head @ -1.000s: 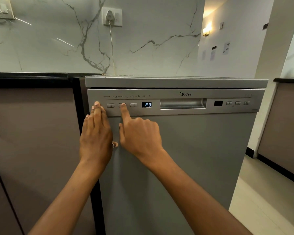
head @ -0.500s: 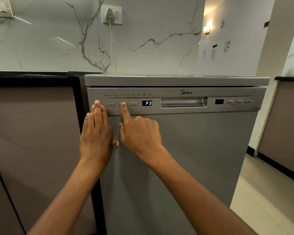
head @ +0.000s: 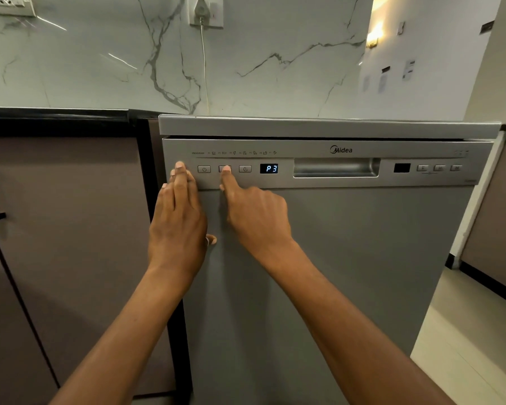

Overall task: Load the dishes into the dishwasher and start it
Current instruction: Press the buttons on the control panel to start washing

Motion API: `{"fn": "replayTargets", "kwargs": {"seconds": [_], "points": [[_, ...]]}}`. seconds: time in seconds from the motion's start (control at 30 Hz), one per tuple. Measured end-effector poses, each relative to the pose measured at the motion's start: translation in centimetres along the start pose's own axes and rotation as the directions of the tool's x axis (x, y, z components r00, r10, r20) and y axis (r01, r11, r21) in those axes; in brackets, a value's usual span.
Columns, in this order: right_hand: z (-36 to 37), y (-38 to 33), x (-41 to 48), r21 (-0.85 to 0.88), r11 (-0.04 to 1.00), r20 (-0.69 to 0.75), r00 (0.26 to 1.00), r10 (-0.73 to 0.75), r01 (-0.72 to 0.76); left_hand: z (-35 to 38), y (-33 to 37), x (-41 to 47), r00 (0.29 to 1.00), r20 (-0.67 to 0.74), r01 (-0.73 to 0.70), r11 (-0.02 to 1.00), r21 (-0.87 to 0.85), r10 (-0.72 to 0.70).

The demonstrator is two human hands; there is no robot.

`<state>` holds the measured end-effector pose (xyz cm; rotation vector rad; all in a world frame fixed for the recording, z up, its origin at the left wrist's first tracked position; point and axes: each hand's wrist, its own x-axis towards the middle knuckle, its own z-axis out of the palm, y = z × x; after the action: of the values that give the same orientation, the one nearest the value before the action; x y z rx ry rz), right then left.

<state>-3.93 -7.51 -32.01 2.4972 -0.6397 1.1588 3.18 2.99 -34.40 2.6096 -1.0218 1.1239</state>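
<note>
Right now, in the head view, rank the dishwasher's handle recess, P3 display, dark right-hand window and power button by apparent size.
1. handle recess, clearly largest.
2. P3 display and dark window: they look alike, so unranked.
3. power button, smallest.

Closed dishwasher (head: 333, 258), front view. The left hand (head: 177, 229) lies flat, fingers straight, on the door's left edge, its fingertips on the control panel (head: 304, 182) just left of the power button (head: 204, 169). The right hand (head: 257, 217) presses the middle button (head: 220, 169) with an extended index finger. The display (head: 268, 168) reads "P3"; the recessed handle (head: 336, 168) lies to its right.
</note>
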Motion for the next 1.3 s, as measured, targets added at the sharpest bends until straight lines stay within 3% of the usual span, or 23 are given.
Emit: {"fn": "replayTargets", "kwargs": {"seconds": [0.13,0.33,0.77,0.93,1.3], "points": [[-0.7,0.3,-0.5,-0.003,0.999,0.043,0.998,-0.035,0.035,-0.5,0.3,-0.2,1.000,0.009,0.015,0.999,0.033,-0.016],[-2.1,1.9,-3.0,0.165,0.986,0.043,0.999,-0.008,0.000,-1.0,0.5,-0.2,0.999,0.016,0.042,0.998,0.037,-0.043],[-3.1,4.0,-5.2,0.137,0.990,0.081,0.996,0.032,-0.043,-1.4,1.1,-0.5,0.997,0.033,0.071,0.997,-0.003,-0.071],[-3.9,5.6,-5.9,0.120,0.990,0.109,0.992,0.057,-0.070,-2.0,2.4,-0.7,0.993,0.015,0.117,0.988,-0.099,-0.116],[-4.6,10.8,-7.6,0.146,0.977,0.121,0.983,0.138,-0.155,-3.4,9.6,-0.4,0.989,-0.043,-0.143,0.983,-0.118,0.139]]}}
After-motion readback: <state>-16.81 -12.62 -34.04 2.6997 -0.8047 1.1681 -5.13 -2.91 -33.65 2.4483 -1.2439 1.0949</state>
